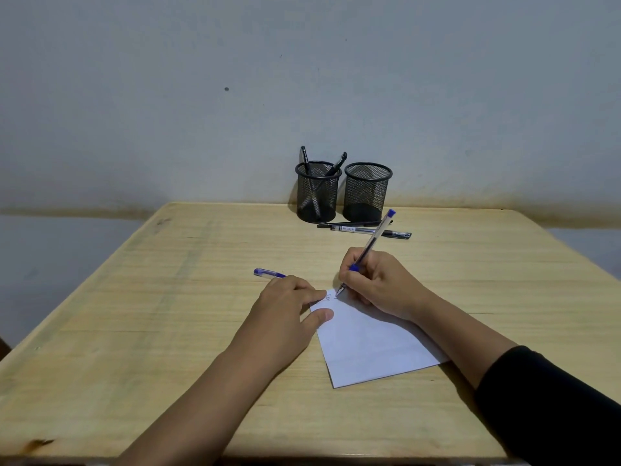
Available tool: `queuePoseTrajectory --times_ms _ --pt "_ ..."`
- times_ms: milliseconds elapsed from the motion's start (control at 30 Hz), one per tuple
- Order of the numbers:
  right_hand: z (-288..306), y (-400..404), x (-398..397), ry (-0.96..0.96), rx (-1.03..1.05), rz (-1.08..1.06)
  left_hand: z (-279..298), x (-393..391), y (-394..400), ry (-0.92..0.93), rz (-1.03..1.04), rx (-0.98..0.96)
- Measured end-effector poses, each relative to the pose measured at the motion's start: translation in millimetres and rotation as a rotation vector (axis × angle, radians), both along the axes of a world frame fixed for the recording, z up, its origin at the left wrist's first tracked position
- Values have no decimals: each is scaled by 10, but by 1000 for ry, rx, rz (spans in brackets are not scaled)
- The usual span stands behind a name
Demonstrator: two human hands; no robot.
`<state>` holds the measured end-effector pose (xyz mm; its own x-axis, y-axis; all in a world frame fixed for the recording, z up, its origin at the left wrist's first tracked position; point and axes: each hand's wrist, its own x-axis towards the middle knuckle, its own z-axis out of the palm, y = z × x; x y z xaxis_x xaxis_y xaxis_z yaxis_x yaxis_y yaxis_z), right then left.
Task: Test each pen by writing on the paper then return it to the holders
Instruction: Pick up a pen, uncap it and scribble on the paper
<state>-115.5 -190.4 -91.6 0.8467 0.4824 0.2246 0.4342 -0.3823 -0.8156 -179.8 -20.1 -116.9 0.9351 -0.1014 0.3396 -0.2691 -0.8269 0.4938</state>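
Observation:
My right hand (379, 284) grips a clear blue-ended pen (373, 238), its tip touching the top corner of a white paper (369, 344) where a few marks are written. My left hand (285, 307) lies flat, fingers apart, pressing the paper's left edge. A blue pen cap (267, 273) lies on the table just beyond my left hand. Two black mesh holders stand at the back: the left holder (317, 193) has two black pens in it, the right holder (366, 193) looks empty. Two black pens (366, 228) lie in front of the holders.
The wooden table (151, 314) ends at a grey wall just behind the holders. Its left and right edges slope away towards the floor. My right forearm wears a black sleeve (551, 408) at the lower right.

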Motion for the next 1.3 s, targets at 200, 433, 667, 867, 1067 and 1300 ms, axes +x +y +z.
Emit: queuePoseTrajectory --times_ms 200,433,667,867,1067,1300 --pt "-11 2 5 -30 -13 -39 24 -3 -7 10 9 14" --pt "-17 6 14 -61 -37 -51 38 -5 -5 10 16 23" --pt "-31 6 24 -61 -33 -65 32 -1 -7 27 21 26" --pt "-26 2 17 -72 -34 -91 13 -5 5 8 19 15" --pt "33 -13 4 175 267 -111 161 105 185 -114 134 -159" --pt "218 35 25 431 534 -116 205 387 526 112 230 22"
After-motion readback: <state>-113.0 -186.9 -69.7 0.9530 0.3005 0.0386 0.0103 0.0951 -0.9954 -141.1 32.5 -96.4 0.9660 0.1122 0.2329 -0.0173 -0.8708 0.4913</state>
